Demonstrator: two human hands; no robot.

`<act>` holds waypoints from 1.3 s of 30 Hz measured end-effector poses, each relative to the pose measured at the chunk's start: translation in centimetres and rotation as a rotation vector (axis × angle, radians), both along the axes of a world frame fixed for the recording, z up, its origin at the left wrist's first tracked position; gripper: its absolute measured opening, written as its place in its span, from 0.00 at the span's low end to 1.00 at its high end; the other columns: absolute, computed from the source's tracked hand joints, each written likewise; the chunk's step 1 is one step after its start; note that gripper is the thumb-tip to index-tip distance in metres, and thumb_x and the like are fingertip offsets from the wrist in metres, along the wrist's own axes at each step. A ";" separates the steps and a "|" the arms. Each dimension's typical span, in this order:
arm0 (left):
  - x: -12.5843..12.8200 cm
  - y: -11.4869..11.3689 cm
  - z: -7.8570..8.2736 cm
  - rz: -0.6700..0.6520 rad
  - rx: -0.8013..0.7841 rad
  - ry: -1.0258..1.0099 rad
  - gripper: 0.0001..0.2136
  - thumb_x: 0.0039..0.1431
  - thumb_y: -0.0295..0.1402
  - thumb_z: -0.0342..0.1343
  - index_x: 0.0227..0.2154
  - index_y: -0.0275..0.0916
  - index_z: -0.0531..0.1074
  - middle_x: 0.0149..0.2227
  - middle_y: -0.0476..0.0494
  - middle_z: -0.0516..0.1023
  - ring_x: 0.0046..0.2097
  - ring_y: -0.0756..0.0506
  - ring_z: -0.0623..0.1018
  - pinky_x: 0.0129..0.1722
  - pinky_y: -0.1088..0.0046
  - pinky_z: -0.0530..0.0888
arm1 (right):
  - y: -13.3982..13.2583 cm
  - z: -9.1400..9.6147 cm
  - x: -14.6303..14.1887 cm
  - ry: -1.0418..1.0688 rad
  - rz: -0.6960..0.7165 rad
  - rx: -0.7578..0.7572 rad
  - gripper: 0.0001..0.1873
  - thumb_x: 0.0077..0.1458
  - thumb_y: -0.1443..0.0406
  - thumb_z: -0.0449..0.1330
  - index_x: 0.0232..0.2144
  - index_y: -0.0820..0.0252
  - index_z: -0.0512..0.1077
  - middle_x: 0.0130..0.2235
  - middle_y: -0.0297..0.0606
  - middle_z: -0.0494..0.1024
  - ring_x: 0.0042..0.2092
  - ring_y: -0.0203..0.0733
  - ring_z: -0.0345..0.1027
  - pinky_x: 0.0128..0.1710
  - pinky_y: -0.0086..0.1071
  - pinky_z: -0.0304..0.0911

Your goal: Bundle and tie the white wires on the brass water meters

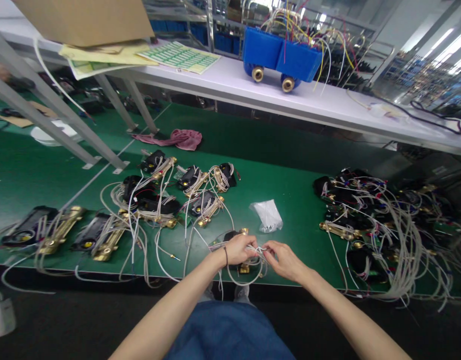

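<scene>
Pinching pale wires (253, 279) above a brass-bodied unit (244, 268) at the green counter's (275, 185) front edge, lower centre.
Left hand (238, 249) curled shut on the wires, right hand (286, 261) pinched them; more wired units (204, 207) lay up-frame at left of centre, a tangled heap (380, 220) at right.

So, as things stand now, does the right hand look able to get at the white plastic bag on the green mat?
Probably yes, once it lets go. The right hand is pinching the grey wires, but the plastic bag lies just beyond it on the green mat, with only bare mat between them.
</scene>
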State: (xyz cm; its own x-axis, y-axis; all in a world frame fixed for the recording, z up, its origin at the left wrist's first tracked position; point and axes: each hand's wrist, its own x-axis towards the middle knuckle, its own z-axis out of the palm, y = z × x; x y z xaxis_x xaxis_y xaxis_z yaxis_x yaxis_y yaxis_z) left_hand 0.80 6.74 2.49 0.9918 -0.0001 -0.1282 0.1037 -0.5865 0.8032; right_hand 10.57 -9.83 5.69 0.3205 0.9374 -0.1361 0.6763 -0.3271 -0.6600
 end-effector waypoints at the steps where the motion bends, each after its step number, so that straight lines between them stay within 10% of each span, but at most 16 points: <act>1: 0.0 0.0 0.0 -0.012 -0.002 0.006 0.07 0.49 0.37 0.54 0.28 0.39 0.69 0.25 0.52 0.72 0.29 0.51 0.70 0.27 0.79 0.62 | -0.3 0.2 0.2 -0.125 0.063 0.028 0.13 0.57 0.59 0.48 0.35 0.62 0.67 0.32 0.39 0.71 0.34 0.39 0.63 0.35 0.32 0.58; 4: 0.0 -0.2 -0.2 -0.038 0.009 0.007 0.06 0.49 0.36 0.54 0.29 0.39 0.69 0.25 0.52 0.72 0.29 0.51 0.70 0.27 0.79 0.62 | -0.5 -0.3 0.6 -0.257 0.170 0.036 0.12 0.56 0.60 0.50 0.32 0.61 0.67 0.31 0.40 0.70 0.35 0.41 0.62 0.37 0.33 0.57; 10: 0.0 -0.8 -0.6 -0.045 0.058 -0.018 0.05 0.49 0.34 0.54 0.30 0.40 0.69 0.28 0.50 0.74 0.33 0.49 0.72 0.32 0.77 0.63 | 1.2 -3.1 -0.1 0.226 -0.198 -0.138 0.25 0.60 0.59 0.39 0.17 0.62 0.62 0.13 0.28 0.58 0.17 0.31 0.53 0.20 0.25 0.51; 13: 0.0 -0.6 -0.5 -0.026 0.014 -0.013 0.06 0.49 0.35 0.53 0.29 0.40 0.69 0.27 0.51 0.73 0.31 0.50 0.71 0.31 0.77 0.63 | 0.8 -2.8 -0.4 0.097 -0.245 -0.054 0.22 0.60 0.58 0.40 0.24 0.62 0.66 0.17 0.31 0.65 0.20 0.33 0.59 0.23 0.26 0.56; 17: -0.1 -0.2 -0.2 0.002 -0.023 0.008 0.07 0.49 0.36 0.54 0.28 0.38 0.69 0.25 0.52 0.71 0.29 0.51 0.69 0.29 0.79 0.62 | -0.7 -1.6 -0.1 -0.324 -0.037 0.171 0.15 0.58 0.61 0.49 0.45 0.61 0.63 0.37 0.43 0.73 0.38 0.42 0.65 0.38 0.34 0.61; 23: -0.3 -0.6 -0.1 -0.010 -0.016 0.001 0.06 0.50 0.36 0.53 0.29 0.39 0.69 0.25 0.52 0.72 0.29 0.51 0.70 0.29 0.78 0.62 | -1.0 -1.6 0.4 -0.504 0.166 0.131 0.11 0.59 0.66 0.47 0.37 0.60 0.69 0.33 0.41 0.72 0.36 0.41 0.64 0.36 0.34 0.59; 28: -0.2 -1.2 -0.3 -0.011 0.071 -0.030 0.07 0.51 0.37 0.53 0.30 0.40 0.69 0.25 0.50 0.73 0.31 0.49 0.71 0.32 0.76 0.63 | -0.1 -1.9 0.0 -0.080 -0.146 0.036 0.12 0.57 0.65 0.49 0.25 0.62 0.68 0.25 0.35 0.69 0.29 0.35 0.61 0.30 0.28 0.55; 34: -0.4 -1.1 -0.1 -0.019 0.030 -0.065 0.04 0.51 0.33 0.52 0.30 0.40 0.68 0.25 0.51 0.72 0.30 0.50 0.71 0.31 0.77 0.63 | 0.0 -2.8 0.2 0.956 -0.407 -0.131 0.16 0.47 0.55 0.57 0.25 0.65 0.69 0.20 0.30 0.65 0.18 0.27 0.49 0.17 0.23 0.40; 39: -0.3 -0.9 -0.5 0.011 -0.014 -0.091 0.04 0.53 0.33 0.50 0.31 0.40 0.66 0.25 0.52 0.72 0.30 0.50 0.71 0.29 0.78 0.63 | 0.7 -3.1 -1.5 0.776 -0.580 0.025 0.17 0.47 0.54 0.57 0.23 0.65 0.70 0.18 0.32 0.67 0.18 0.28 0.51 0.18 0.24 0.46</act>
